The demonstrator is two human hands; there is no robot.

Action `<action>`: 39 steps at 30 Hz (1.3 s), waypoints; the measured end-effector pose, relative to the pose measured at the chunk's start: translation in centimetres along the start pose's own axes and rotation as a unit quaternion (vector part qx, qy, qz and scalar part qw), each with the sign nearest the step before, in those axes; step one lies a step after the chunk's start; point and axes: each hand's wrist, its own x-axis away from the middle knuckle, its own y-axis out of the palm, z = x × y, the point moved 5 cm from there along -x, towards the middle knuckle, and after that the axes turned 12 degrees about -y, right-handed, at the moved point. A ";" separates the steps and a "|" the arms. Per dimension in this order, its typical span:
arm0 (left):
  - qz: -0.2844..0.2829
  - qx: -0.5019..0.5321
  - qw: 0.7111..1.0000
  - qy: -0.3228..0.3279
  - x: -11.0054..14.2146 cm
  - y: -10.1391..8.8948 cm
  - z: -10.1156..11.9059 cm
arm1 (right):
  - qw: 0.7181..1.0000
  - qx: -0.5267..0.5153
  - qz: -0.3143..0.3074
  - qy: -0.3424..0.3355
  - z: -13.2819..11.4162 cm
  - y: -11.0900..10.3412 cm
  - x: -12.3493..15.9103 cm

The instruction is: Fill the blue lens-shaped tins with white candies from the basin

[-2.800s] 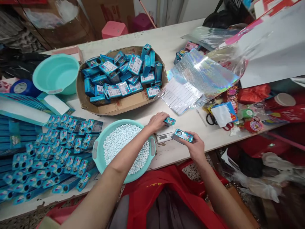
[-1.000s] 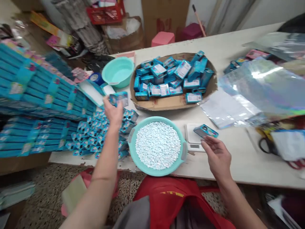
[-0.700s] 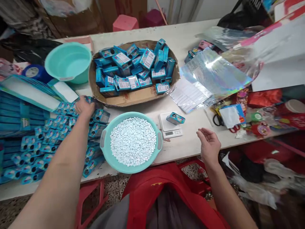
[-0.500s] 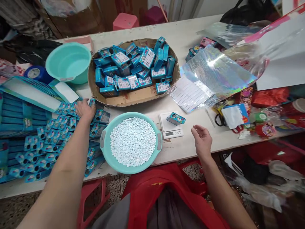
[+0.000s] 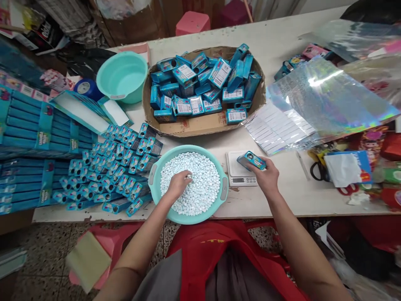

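My right hand [image 5: 268, 175] grips the end of a small blue candy box [image 5: 251, 159] with a round hole in its face. That box is over the white digital scale [image 5: 237, 167]; I cannot tell whether it still touches the plate. My left hand [image 5: 179, 184] is in the turquoise basin [image 5: 152, 175], its fingers curled together at the surface of the small whitish candies [image 5: 200, 196] that fill it. What lies between those fingers is too small to make out clearly.
Rows of upright blue boxes [image 5: 115, 167] stand left of the basin, beside larger stacked packs [image 5: 28, 125]. Behind are a cardboard tray [image 5: 184, 130] of boxes and a second turquoise basin [image 5: 120, 75]. Plastic sheets [image 5: 332, 96] and scissors [image 5: 318, 170] lie to the right.
My left hand has moved from the rows of boxes into the candies. My right hand has come left and taken hold of the box on the scale. The view has shifted left.
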 end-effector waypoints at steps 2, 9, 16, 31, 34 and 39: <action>-0.032 0.144 0.987 -0.069 -0.5 -0.7 -0.9 | 1.000 0.008 0.021 -0.016 -1.5 -0.6 0.3; -0.173 0.404 0.883 -0.164 0.8 -1.8 0.2 | 0.991 -0.033 -0.055 -0.120 -10.7 -1.1 3.5; -0.137 0.029 0.980 0.142 6.0 -5.9 9.4 | 0.944 -0.048 -0.245 -0.216 -13.8 4.8 7.9; 0.023 -0.096 0.985 0.139 4.4 -6.6 7.7 | 0.940 -0.051 -0.267 -0.206 -13.6 7.5 8.5; 0.033 -0.133 0.975 0.175 5.6 -5.9 6.3 | 0.939 -0.070 -0.253 -0.220 -13.4 7.5 8.7; 0.011 -0.170 0.954 0.245 9.3 -5.1 6.1 | 0.900 -0.132 -0.312 -0.274 -15.8 10.0 10.9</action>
